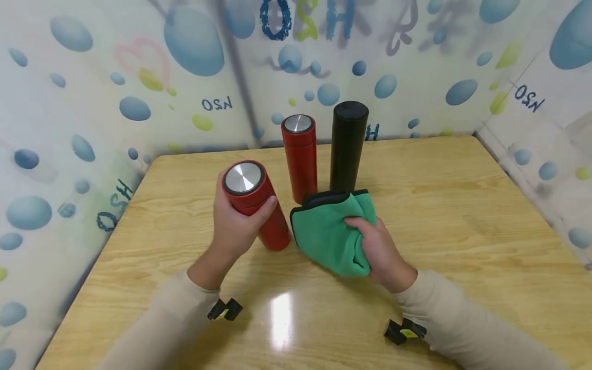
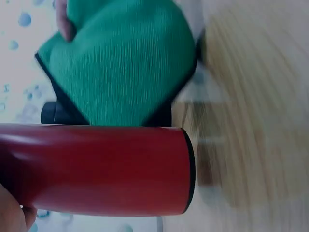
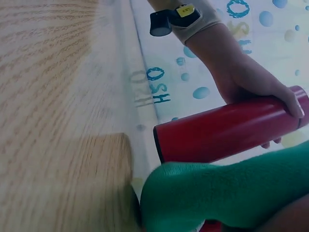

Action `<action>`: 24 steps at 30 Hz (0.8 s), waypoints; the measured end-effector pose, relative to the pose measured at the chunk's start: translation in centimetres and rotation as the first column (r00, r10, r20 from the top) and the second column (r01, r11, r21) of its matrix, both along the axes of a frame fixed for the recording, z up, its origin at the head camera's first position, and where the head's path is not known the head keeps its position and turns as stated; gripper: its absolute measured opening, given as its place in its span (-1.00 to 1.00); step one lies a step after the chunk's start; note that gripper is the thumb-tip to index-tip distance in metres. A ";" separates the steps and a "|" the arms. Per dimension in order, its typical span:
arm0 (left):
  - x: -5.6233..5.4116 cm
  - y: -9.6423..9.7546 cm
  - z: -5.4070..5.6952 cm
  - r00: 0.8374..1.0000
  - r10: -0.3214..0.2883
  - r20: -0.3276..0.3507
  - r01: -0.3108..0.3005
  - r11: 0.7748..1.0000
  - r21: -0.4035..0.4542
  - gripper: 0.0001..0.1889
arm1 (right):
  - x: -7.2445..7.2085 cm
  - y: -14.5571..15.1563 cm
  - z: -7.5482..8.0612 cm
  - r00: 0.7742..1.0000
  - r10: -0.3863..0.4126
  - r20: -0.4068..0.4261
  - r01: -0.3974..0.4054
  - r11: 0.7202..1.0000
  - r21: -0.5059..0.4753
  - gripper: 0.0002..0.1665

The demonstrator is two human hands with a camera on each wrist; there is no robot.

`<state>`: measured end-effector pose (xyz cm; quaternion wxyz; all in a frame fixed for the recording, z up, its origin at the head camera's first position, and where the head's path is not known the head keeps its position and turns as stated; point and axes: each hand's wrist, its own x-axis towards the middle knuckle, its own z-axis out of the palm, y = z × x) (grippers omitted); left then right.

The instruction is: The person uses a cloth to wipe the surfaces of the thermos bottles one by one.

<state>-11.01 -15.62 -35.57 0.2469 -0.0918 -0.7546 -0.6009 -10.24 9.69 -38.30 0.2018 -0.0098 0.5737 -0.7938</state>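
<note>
A red thermos bottle (image 1: 276,228) with a silver disc on its lid tilts in my left hand (image 1: 236,226). The fingers wrap its upper part, thumb across the front. Its dark-rimmed base, seen in the left wrist view, appears raised off the tabletop. My right hand (image 1: 386,252) grips a folded green cloth (image 1: 328,234) with black edging, thumb on top. The cloth hangs just right of the tilted bottle (image 2: 106,169). From the right wrist, the left hand (image 3: 251,82) shows around the bottle, beyond the cloth (image 3: 203,193).
Behind the hands, a second red thermos bottle (image 1: 302,164) and a black one (image 1: 350,144) stand upright on the wooden table (image 1: 462,216). The cloth hides part of their lower ends. A patterned wall (image 1: 393,67) borders the table's far edge.
</note>
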 end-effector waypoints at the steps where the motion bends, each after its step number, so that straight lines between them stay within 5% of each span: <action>1: 0.1 0.5 -0.1 1.000 -0.012 0.003 0.012 1.000 -0.005 -0.27 | 0.0 -0.1 0.0 1.000 -0.013 -0.009 0.013 1.000 -0.008 -0.74; 12: 0.8 4.6 -1.4 0.981 -0.184 0.055 0.185 0.983 -0.016 -0.21 | 0.7 -0.7 -0.2 0.992 -0.084 -0.090 0.080 0.996 -0.045 -0.79; 19: 0.0 6.1 -1.5 0.975 -0.213 0.061 0.214 0.977 -0.003 -0.22 | 1.0 -0.4 -0.1 0.978 -0.052 -0.201 0.068 0.995 0.073 -0.79; 24: -0.3 6.7 -1.9 0.979 -0.202 0.034 0.202 0.979 -0.002 -0.24 | 0.9 -0.2 -0.4 0.953 0.006 -0.302 0.024 0.995 0.096 -0.50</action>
